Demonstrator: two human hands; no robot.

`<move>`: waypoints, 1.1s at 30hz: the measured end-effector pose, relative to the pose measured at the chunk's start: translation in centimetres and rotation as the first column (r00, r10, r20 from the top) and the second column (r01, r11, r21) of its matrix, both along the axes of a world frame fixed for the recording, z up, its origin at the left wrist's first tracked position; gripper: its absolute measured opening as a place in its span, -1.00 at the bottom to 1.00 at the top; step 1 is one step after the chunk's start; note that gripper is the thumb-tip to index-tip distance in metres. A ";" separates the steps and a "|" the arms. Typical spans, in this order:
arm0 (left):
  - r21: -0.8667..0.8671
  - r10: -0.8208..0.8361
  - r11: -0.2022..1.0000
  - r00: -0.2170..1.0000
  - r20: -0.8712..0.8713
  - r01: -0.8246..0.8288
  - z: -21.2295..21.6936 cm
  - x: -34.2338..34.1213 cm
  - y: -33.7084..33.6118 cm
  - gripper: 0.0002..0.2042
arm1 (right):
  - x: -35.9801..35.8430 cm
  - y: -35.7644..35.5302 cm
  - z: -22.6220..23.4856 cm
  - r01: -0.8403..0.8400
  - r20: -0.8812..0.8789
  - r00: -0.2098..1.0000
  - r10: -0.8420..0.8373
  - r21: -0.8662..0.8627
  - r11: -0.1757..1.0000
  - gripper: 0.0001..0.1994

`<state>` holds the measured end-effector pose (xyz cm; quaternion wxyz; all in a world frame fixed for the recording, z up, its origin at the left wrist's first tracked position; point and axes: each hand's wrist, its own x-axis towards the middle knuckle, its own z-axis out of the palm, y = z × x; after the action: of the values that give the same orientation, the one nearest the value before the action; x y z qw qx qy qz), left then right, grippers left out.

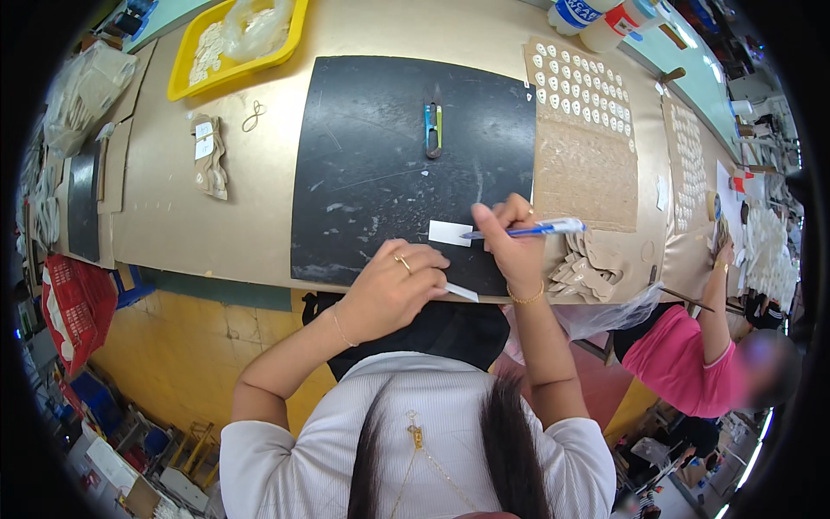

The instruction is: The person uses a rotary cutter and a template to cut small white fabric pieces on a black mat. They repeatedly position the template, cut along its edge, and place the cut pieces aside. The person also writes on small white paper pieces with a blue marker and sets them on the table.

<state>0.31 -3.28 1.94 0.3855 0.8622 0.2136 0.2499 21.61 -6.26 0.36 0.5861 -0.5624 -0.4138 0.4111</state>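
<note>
My right hand is closed round a blue and white pen. The pen's tip rests on the right part of a small white paper slip, which lies flat on a black mat. Just left of it is my left hand, its fingers curled at the mat's near edge. From under those fingers another white slip sticks out; the part inside the hand is hidden. Thread snips with blue and yellow-green handles lie farther up the mat.
A yellow tray with pale pieces and a plastic bag stands far left, near a tied bundle. At right, rows of small pale pieces sit on brown cardboard, beside stacked beige cutouts. A co-worker in pink works farther right.
</note>
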 end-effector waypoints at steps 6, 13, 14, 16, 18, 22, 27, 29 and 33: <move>0.197 0.049 0.980 0.984 -0.171 -0.015 -1.2 0.7 -1.8 -0.85 | 0.8 4.2 -0.1 -0.354 0.401 0.844 0.356 -0.083 0.932 -0.60; 0.183 0.081 0.982 0.982 -0.170 -0.049 -1.7 0.7 -2.1 -0.87 | 0.7 5.3 -0.7 -0.461 0.395 0.808 0.437 -0.038 0.887 -0.61; 0.174 0.091 0.983 0.981 -0.171 -0.061 -1.6 0.7 -2.2 -0.87 | 0.8 5.3 -0.6 -0.445 0.404 0.813 0.420 -0.034 0.895 -0.61; 0.207 0.133 0.974 0.970 -0.204 -0.090 -1.4 0.6 -2.5 -0.87 | 0.9 5.2 -0.6 -0.444 0.399 0.816 0.419 -0.035 0.896 -0.61; 0.227 0.151 0.969 0.964 -0.220 -0.100 -1.5 0.6 -2.6 -0.86 | 0.9 5.3 -0.7 -0.472 0.374 0.810 0.452 -0.041 0.881 -0.61; 0.238 0.146 0.967 0.965 -0.216 -0.093 -1.7 0.6 -2.4 -0.88 | 0.7 5.5 -0.5 -0.497 0.432 0.779 0.455 -0.017 0.867 -0.61; 0.232 0.139 0.968 0.969 -0.206 -0.090 -1.9 0.7 -2.2 -0.88 | 1.0 5.3 -1.2 -0.529 0.515 0.734 0.441 0.028 0.848 -0.64; 0.229 0.134 0.970 0.970 -0.203 -0.086 -1.9 0.7 -2.1 -0.88 | 0.9 5.4 -1.2 -0.506 0.500 0.753 0.428 0.023 0.862 -0.65; 0.247 0.143 0.965 0.968 -0.208 -0.089 -1.9 0.9 -2.1 -0.88 | 0.6 5.5 -1.1 -0.477 0.438 0.795 0.420 0.023 0.879 -0.68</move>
<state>1.19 -5.34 0.07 0.2384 0.9104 0.2751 0.1968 22.21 -0.76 -0.72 0.4045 -0.4830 -0.6779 0.3789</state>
